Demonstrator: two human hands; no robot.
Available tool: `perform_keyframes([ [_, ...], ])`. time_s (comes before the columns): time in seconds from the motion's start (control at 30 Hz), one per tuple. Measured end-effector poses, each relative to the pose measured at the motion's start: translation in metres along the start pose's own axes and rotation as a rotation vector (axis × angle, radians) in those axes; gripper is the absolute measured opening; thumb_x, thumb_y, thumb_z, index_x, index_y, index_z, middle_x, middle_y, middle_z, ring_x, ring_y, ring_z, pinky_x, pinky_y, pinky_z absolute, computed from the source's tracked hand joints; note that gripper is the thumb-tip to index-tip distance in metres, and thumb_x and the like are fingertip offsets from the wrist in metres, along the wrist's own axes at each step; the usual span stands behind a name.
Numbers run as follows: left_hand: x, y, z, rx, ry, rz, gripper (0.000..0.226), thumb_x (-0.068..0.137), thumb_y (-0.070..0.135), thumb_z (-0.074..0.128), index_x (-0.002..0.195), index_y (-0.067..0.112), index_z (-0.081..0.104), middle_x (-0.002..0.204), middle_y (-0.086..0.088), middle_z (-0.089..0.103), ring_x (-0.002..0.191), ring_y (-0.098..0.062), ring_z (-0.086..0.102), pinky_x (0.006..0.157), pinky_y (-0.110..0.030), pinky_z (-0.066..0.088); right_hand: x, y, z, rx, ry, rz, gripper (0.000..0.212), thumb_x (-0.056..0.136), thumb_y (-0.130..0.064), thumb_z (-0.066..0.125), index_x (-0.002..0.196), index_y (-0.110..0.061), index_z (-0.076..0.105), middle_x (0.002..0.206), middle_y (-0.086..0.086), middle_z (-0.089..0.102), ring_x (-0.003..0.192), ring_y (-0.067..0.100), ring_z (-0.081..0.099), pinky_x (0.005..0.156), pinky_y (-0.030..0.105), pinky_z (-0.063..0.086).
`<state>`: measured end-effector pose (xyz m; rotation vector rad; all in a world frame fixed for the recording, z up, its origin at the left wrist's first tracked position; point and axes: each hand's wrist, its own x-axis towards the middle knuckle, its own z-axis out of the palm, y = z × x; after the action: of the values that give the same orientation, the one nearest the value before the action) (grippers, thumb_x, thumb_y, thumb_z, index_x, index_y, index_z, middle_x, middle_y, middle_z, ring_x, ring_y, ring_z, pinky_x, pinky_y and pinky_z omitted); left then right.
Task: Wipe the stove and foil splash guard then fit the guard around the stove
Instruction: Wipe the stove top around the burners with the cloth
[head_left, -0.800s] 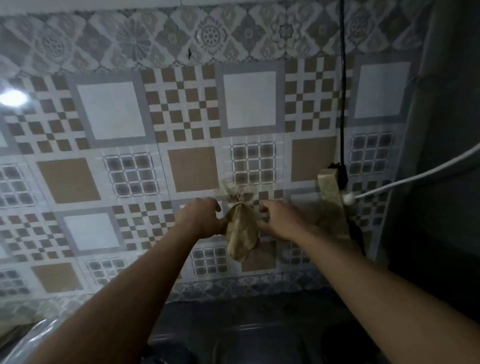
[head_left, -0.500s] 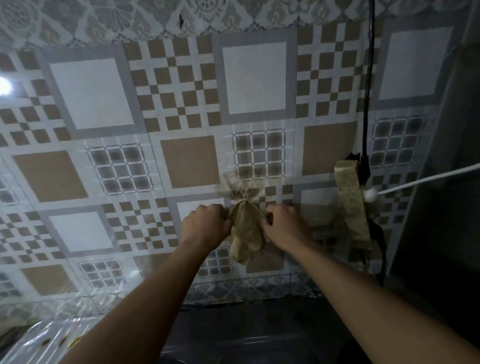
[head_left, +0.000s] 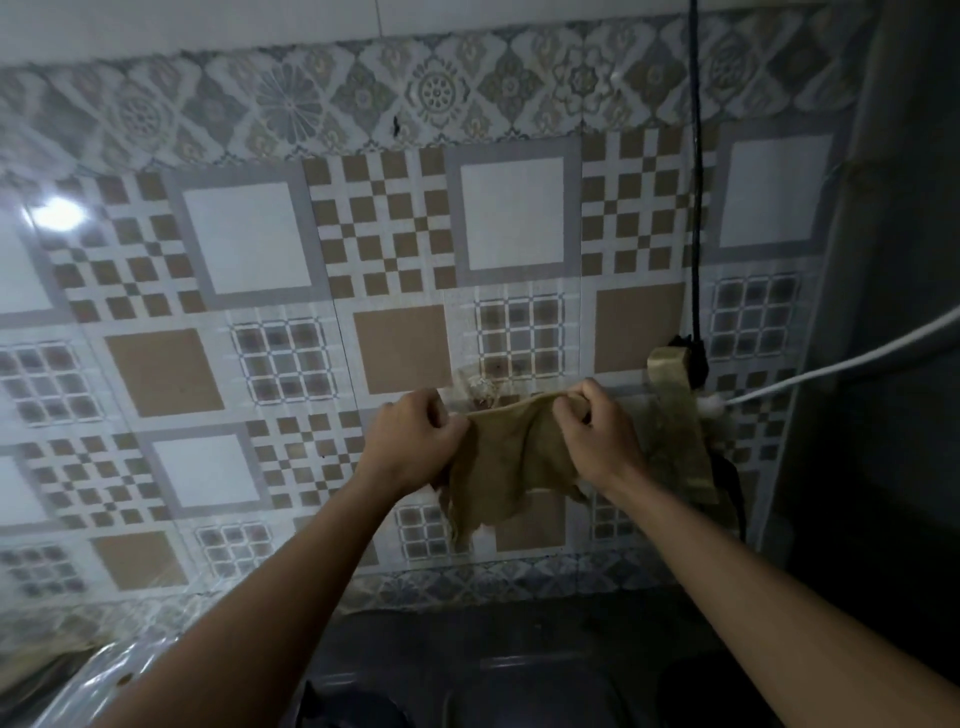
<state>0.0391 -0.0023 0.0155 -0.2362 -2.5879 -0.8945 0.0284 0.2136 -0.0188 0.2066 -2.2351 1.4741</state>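
Both fists clamp the top edge of a tan, crumpled rag (head_left: 511, 457): left hand (head_left: 415, 441), right hand (head_left: 597, 434). Rag stretches sideways between them and hangs down, with the dark stove (head_left: 519, 680) directly below, equally near both hands.

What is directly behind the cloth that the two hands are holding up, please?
Behind the cloth is the patterned tiled wall, with a stained patch just above it. The tiles it covers cannot be seen.

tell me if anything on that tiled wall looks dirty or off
Yes. Brownish stains mark the grid-pattern tile just above the tan cloth that both hands stretch out. A discoloured strip of tape also hangs on the wall by the black cable.
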Motion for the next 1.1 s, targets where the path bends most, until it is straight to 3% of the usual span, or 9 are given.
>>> perform_keyframes([
  [0.1,-0.019,0.025,-0.017,-0.097,-0.135,-0.158,0.035,0.093,0.043,0.057,0.09,0.009,0.066,0.082,-0.011,0.071,0.075,-0.023,0.069,0.071,-0.039,0.06,-0.02,-0.016,-0.017,-0.054,0.0,0.042,0.022,0.101,-0.027,0.053,0.082,-0.017,0.049,0.072,-0.003,0.052,0.062,0.01,0.048,0.053,0.026,0.034],
  [0.2,-0.039,0.046,-0.026,-0.189,-0.257,-0.292,0.04,0.094,0.042,0.057,0.094,0.004,0.068,0.081,-0.011,0.068,0.069,-0.023,0.067,0.058,-0.029,0.056,-0.042,-0.026,-0.033,-0.155,-0.038,0.126,0.023,0.101,-0.029,0.051,0.082,-0.014,0.049,0.076,0.002,0.054,0.065,0.015,0.049,0.053,0.028,0.032],
  [0.43,-0.074,0.072,-0.018,-0.129,-0.448,-0.35,0.034,0.096,0.038,0.055,0.084,0.007,0.061,0.062,-0.004,0.057,0.043,-0.011,0.049,0.043,-0.02,0.042,-0.091,-0.032,-0.059,-0.307,-0.061,0.248,0.03,0.1,-0.028,0.053,0.077,-0.009,0.058,0.071,0.007,0.056,0.063,0.019,0.051,0.053,0.027,0.03],
  [0.6,-0.093,0.076,-0.002,-0.039,-0.447,-0.328,0.033,0.095,0.039,0.056,0.092,0.007,0.059,0.076,-0.007,0.061,0.058,-0.014,0.056,0.055,-0.023,0.045,-0.112,-0.023,-0.076,-0.355,0.042,0.337,0.022,0.094,-0.036,0.061,0.087,-0.015,0.061,0.085,0.005,0.064,0.083,0.027,0.064,0.056,0.026,0.038],
  [0.73,-0.108,0.085,0.001,-0.395,-0.641,-0.446,0.018,0.095,0.026,0.055,0.091,0.008,0.056,0.079,-0.01,0.057,0.049,-0.011,0.051,0.046,-0.021,0.043,-0.133,-0.023,-0.08,-0.347,0.036,0.229,0.026,0.097,-0.03,0.06,0.083,-0.008,0.064,0.076,0.004,0.063,0.074,0.022,0.061,0.061,0.03,0.044],
  [0.83,-0.112,0.097,0.006,-0.5,-0.703,-0.442,0.01,0.093,0.021,0.053,0.092,0.011,0.055,0.079,-0.01,0.057,0.045,-0.009,0.053,0.044,-0.02,0.043,-0.15,-0.035,-0.079,-0.154,-0.084,0.105,0.027,0.097,-0.028,0.062,0.075,-0.012,0.063,0.068,0.0,0.06,0.063,0.011,0.055,0.058,0.025,0.039],
  [0.93,-0.113,0.11,0.005,-0.542,-0.682,-0.464,0.008,0.092,0.021,0.055,0.088,0.013,0.054,0.068,-0.004,0.054,0.049,-0.012,0.049,0.048,-0.021,0.047,-0.163,-0.043,-0.08,0.226,-0.2,0.199,0.038,0.098,-0.046,0.056,0.094,-0.014,0.075,0.09,0.006,0.073,0.084,0.018,0.069,0.073,0.029,0.05],
  [1.0,-0.113,0.114,0.002,-0.576,-0.644,-0.479,0.008,0.089,0.019,0.057,0.083,0.014,0.054,0.071,-0.004,0.053,0.056,-0.014,0.05,0.053,-0.024,0.05,-0.166,-0.039,-0.085,0.486,-0.235,0.328,0.039,0.097,-0.051,0.053,0.094,-0.023,0.079,0.095,0.0,0.076,0.095,0.02,0.069,0.081,0.032,0.05],
  [1.1,-0.113,0.119,0.004,-0.576,-0.643,-0.477,0.009,0.089,0.021,0.061,0.088,0.012,0.061,0.076,-0.005,0.064,0.068,-0.017,0.061,0.066,-0.028,0.053,-0.173,-0.027,-0.088,0.617,-0.366,0.318,0.024,0.09,-0.042,0.067,0.108,-0.028,0.074,0.106,-0.004,0.076,0.108,0.021,0.066,0.094,0.038,0.048],
])
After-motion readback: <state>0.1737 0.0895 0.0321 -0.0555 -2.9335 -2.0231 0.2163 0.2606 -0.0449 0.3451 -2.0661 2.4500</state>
